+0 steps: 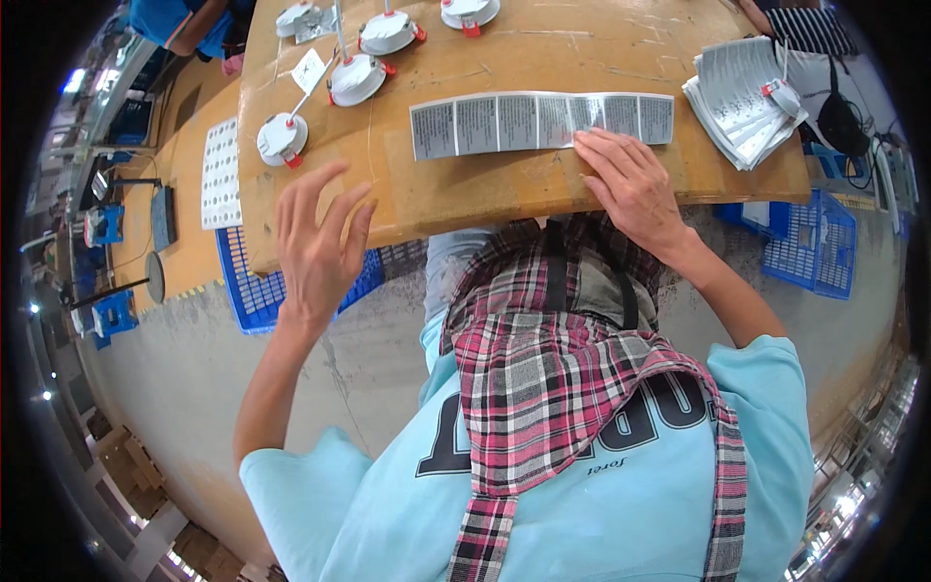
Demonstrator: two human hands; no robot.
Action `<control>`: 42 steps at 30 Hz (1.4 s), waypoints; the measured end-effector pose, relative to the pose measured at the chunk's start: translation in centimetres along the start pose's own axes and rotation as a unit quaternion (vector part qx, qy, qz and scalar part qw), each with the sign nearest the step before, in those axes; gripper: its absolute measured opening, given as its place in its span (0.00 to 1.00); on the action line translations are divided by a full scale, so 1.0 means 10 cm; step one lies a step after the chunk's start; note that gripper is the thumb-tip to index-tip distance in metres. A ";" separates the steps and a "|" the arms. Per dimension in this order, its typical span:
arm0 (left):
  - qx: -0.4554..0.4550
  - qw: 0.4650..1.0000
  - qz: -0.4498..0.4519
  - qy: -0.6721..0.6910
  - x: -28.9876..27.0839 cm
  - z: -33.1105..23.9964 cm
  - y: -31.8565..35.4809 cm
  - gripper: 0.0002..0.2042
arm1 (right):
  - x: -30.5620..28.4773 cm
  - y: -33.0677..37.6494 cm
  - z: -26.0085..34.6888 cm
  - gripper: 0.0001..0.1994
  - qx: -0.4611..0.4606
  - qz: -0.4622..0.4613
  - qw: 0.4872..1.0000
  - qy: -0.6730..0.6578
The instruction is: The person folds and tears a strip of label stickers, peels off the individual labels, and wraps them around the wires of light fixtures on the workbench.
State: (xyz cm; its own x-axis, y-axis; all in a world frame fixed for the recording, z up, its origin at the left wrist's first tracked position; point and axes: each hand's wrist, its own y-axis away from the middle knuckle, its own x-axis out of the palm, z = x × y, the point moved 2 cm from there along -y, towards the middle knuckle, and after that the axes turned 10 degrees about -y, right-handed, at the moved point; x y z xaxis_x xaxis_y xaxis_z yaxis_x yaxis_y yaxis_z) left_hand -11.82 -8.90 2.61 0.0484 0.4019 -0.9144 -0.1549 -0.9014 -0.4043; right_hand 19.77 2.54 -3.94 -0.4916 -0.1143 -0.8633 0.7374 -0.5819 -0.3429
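Note:
A strip of silver labels (469, 127) with dark print lies across the table, its segments side by side. My right hand (628, 184) rests at its lower edge, fingertips on the strip and thumb apart from them. My left hand (320, 233) is raised at the table's near left edge, fingers spread, holding nothing. The nearest thing to it is a round white downlight (280, 139) with a red clip. More such downlights stand beyond it, among them one (357, 80) with a white tag (309, 71) beside it and another (387, 33) farther back.
A fanned stack of label sheets (734, 102) lies at the table's right, a white-and-red piece (781, 95) on it. Blue crates (254, 286) stand below the table at left and right (813, 242). A dotted white sheet (221, 175) lies left. Another person's blue sleeve (165, 19) shows far left.

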 end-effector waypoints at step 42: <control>0.102 0.984 0.104 0.098 -0.11 -0.06 -1.12 0.04 | -1.10 0.30 -0.49 0.06 0.124 -0.114 0.986 0.005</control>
State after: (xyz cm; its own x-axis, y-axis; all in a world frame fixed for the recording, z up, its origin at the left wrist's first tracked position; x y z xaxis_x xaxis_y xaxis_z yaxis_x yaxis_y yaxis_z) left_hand -9.56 0.64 8.13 0.1815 0.1541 -0.9712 -0.3765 -0.9015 -0.2134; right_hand 29.61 6.00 2.73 -0.6264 0.0493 -0.7779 0.4711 -0.7711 -0.4283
